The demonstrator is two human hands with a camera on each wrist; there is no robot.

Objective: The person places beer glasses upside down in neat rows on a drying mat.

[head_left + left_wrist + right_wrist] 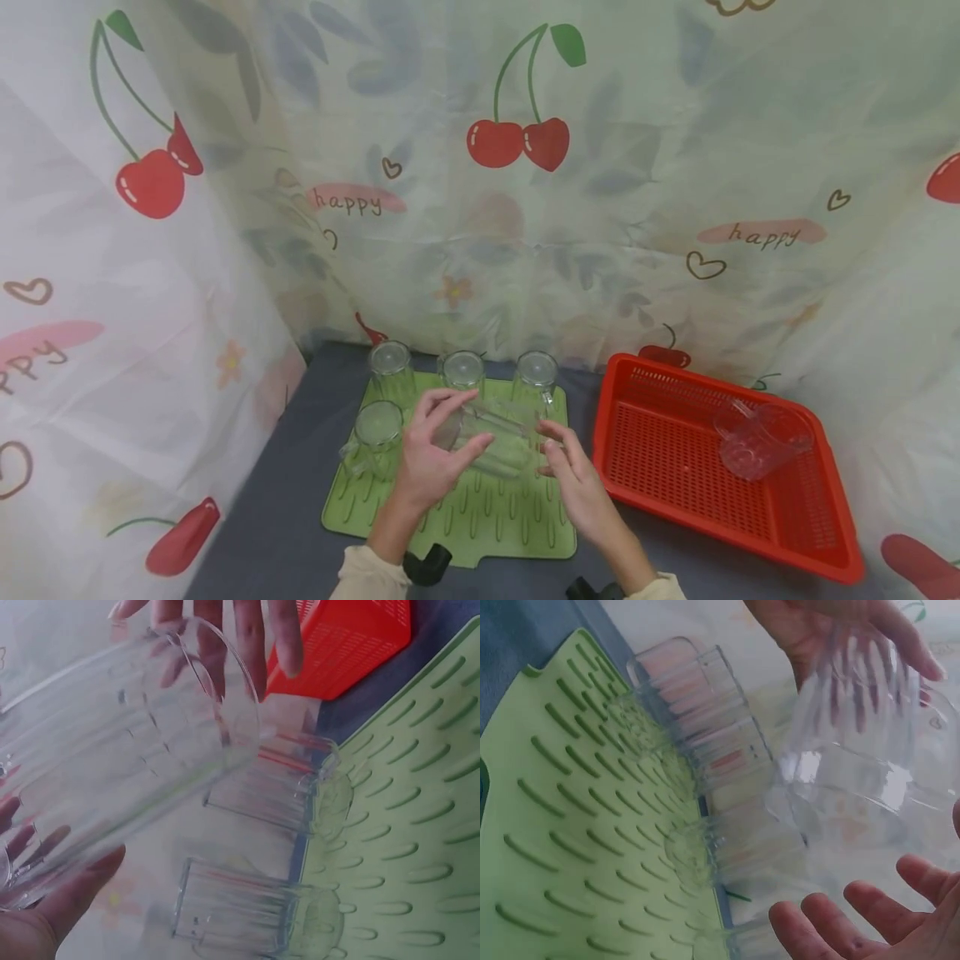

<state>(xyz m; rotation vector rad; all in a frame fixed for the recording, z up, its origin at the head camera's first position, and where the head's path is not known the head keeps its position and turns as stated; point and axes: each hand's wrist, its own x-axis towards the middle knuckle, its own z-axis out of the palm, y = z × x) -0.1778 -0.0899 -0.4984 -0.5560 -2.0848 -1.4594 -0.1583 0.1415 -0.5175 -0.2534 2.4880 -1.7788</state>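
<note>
A clear mug is held tilted on its side above a green drying mat. My left hand grips it round the base end, with the thumb along its side in the left wrist view. Close to the mug's mouth is my right hand, its fingers spread and loosely bent. In the right wrist view, those fingertips stand apart from the mug's wall. Several clear mugs stand upside down on the mat, among them a front-left mug and a back-right mug.
To the right sits a red perforated basket with another clear mug lying tilted inside. Mat and basket rest on a dark grey table surface. A printed curtain hangs along the back and sides.
</note>
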